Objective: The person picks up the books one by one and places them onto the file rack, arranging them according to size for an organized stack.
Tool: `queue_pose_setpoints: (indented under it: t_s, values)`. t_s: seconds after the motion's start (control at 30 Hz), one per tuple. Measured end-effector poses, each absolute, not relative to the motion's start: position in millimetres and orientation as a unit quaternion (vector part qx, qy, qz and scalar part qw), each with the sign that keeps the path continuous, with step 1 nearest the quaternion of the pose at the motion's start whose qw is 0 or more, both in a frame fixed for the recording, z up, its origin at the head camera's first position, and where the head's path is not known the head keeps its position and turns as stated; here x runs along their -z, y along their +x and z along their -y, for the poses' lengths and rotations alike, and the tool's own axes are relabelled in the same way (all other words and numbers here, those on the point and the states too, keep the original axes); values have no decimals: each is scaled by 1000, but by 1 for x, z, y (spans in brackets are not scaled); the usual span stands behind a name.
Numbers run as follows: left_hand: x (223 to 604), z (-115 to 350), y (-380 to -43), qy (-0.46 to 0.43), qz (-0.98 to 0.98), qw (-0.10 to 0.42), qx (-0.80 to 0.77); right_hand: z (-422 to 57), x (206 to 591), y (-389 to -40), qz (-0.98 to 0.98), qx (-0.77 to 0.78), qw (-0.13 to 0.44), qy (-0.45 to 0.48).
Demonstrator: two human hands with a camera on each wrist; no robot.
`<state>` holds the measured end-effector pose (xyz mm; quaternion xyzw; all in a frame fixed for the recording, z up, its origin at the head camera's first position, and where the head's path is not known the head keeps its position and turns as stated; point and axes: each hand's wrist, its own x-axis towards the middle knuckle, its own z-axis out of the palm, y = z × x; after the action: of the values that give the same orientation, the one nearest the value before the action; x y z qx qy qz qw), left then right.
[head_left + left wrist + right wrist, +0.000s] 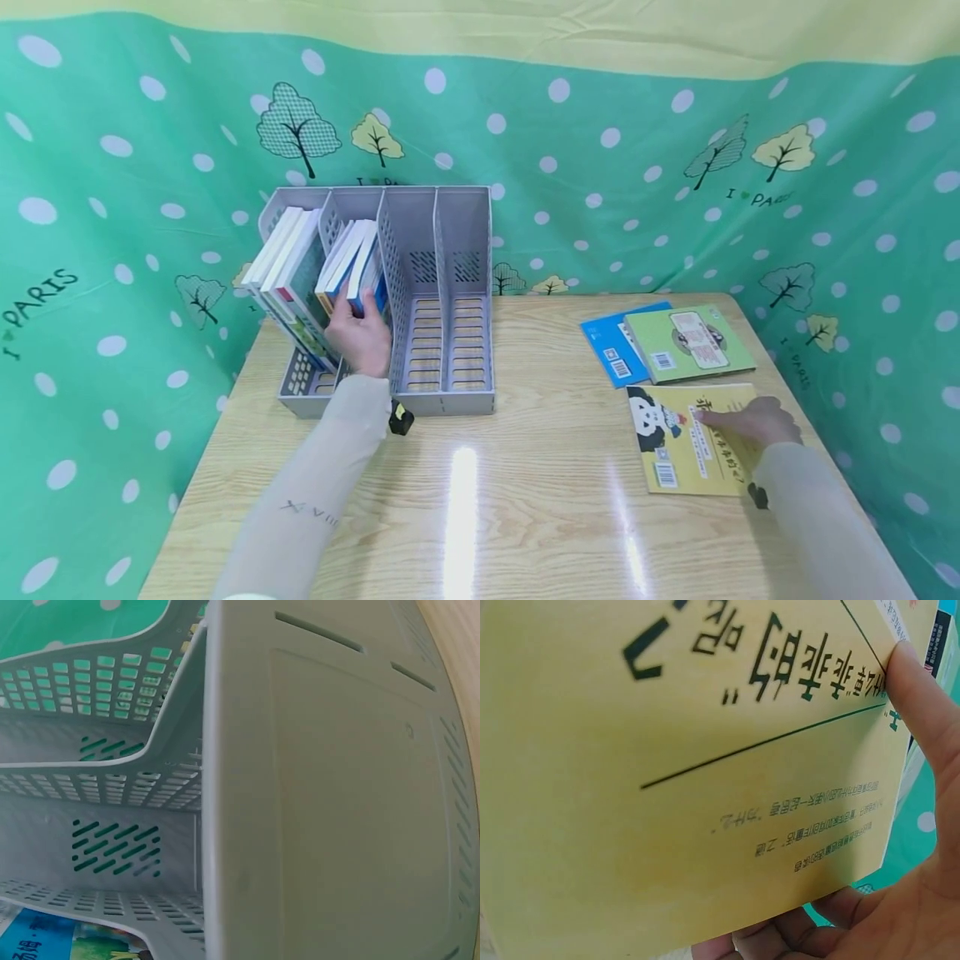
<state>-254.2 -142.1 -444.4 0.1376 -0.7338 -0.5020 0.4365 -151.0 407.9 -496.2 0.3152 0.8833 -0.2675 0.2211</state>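
Observation:
My left hand [360,340] reaches into the second compartment of a grey file rack [431,404]. Its thumb and fingers pinch the lower end of a thin blue-covered book [363,265], which leans beside other thin books [341,252]. In the left wrist view, the rack's side panel [352,795] fills the right half and the hand is out of sight. Over at the table's right side, my right hand [761,421] grips a yellow book [678,442] with a panda picture. The right wrist view shows the thumb [922,705] on its cover and the fingers curled beneath its edge.
Taller books [281,258] lean in the rack's leftmost compartment. Behind the yellow book, a green book [731,342] overlaps a blue book [611,346] on the wooden table [547,467]. A green dotted curtain [600,167] hangs behind and along both sides.

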Motion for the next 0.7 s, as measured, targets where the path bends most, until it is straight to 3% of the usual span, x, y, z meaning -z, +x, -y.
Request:
queue_pose_setpoints:
  t_s: [0.23,0.7]
  values:
    - [443,141,-259,149,739,431,496,-407,495,-151,-887,261,215,314]
    - [441,147,-251,159,797,349,466,-411,498,-151,-890,262,214,306]
